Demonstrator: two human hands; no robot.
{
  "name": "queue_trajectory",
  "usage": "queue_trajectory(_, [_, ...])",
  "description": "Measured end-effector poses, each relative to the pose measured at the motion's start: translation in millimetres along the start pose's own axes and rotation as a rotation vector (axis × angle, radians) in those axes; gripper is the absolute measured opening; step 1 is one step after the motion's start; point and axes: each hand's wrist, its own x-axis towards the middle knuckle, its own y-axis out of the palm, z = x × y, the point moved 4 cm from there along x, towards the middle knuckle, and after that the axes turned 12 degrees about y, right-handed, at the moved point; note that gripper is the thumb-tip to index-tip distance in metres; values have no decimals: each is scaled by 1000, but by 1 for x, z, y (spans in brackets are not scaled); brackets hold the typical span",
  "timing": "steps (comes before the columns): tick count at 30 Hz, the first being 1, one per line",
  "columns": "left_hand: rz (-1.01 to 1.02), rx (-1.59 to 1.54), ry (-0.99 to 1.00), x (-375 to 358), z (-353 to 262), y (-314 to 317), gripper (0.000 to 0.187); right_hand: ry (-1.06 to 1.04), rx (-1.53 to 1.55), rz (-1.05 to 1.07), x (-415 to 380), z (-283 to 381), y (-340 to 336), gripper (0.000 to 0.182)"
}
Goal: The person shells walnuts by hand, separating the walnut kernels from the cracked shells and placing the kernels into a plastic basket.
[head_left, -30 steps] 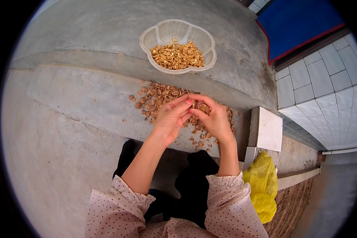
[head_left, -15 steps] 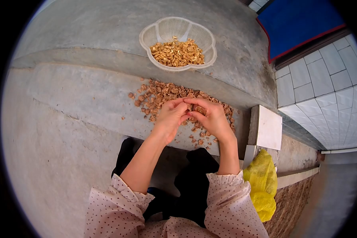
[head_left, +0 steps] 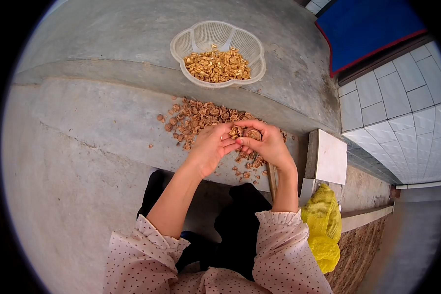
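Observation:
My left hand (head_left: pixel 209 151) is closed in front of me, its fingertips at a pale brown walnut kernel (head_left: pixel 236 131). My right hand (head_left: pixel 272 147) meets it, with a walnut shell piece (head_left: pixel 253 134) curled in its fingers. The thumb and forefinger of that hand also reach the kernel's edge. Just beyond and beneath both hands, broken walnut shells (head_left: pixel 201 115) lie heaped on the concrete step (head_left: pixel 98 117). Farther off, a white scalloped plastic basket (head_left: pixel 176 46) contains many shelled walnut kernels (head_left: pixel 218 66).
The basket stands on a higher concrete ledge (head_left: pixel 122 39). A thin wooden stick (head_left: pixel 272 181) shows beneath my right wrist. To the right are a white tiled block (head_left: pixel 331 157), a yellow mesh bag (head_left: pixel 323 223), a tiled wall (head_left: pixel 382 103) and a blue cloth (head_left: pixel 367 29).
My right hand has turned and shifted slightly right, so the kernel and shell piece now show between my hands. The wooden stick has come into sight by my right wrist.

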Motion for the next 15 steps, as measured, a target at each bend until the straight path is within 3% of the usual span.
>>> queue_trajectory(4, [139, 124, 67, 2, 1, 6, 24, -45, -24, -62, -2, 5, 0, 32])
queue_trajectory(7, [26, 177, 143, 7, 1, -2, 28, -116, -246, -224, -3, 7, -1, 32])
queue_trajectory(11, [-30, 51, 138, 9, 0, -6, 28, -107, -164, -321, -2, 8, -5, 36])
queue_trajectory(13, [-29, -1, 144, 10, -1, -8, 28, -117, -246, -506, -2, 9, -11, 38])
queue_trajectory(15, [-26, -6, 127, 12, 0, -10, 26, -147, -268, -448, -1, 11, -3, 39])
